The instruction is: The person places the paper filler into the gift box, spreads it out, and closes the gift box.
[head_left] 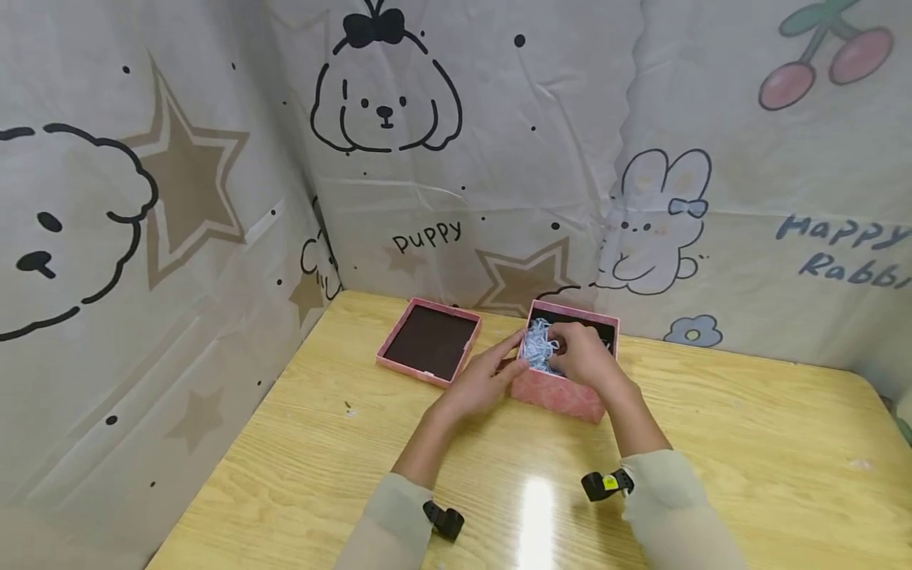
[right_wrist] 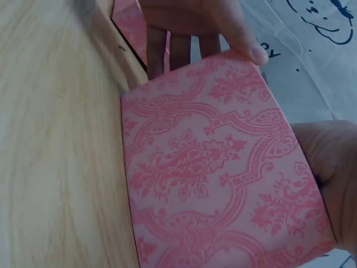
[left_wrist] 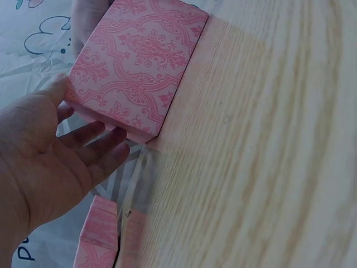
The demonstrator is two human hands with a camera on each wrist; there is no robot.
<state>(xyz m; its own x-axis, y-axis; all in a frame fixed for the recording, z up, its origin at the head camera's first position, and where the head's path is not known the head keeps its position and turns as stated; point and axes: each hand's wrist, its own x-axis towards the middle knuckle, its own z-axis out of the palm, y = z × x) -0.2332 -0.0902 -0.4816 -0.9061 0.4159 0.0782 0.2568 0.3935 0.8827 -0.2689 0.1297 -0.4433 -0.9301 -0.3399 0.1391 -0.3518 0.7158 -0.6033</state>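
Note:
A pink box (head_left: 559, 396) with an embossed floral pattern and a dark inside stands on the table. Light-blue paper shred (head_left: 537, 344) fills its left part. My left hand (head_left: 488, 380) rests against the box's left side. In the left wrist view, its thumb touches the near corner and its fairly straight fingers (left_wrist: 106, 159) lie along the side wall. Over the far wall reaches my right hand (head_left: 584, 356), its bent fingers pinching the shred inside; their tips are partly hidden. The right wrist view shows mostly the box's patterned front (right_wrist: 206, 167).
The pink lid (head_left: 431, 342) lies dark inside up, left of the box. A small scrap (head_left: 350, 411) is on the wooden table (head_left: 299, 451) nearer to me. A printed cloth (head_left: 492, 174) hangs behind and to the left, close to the table's edges.

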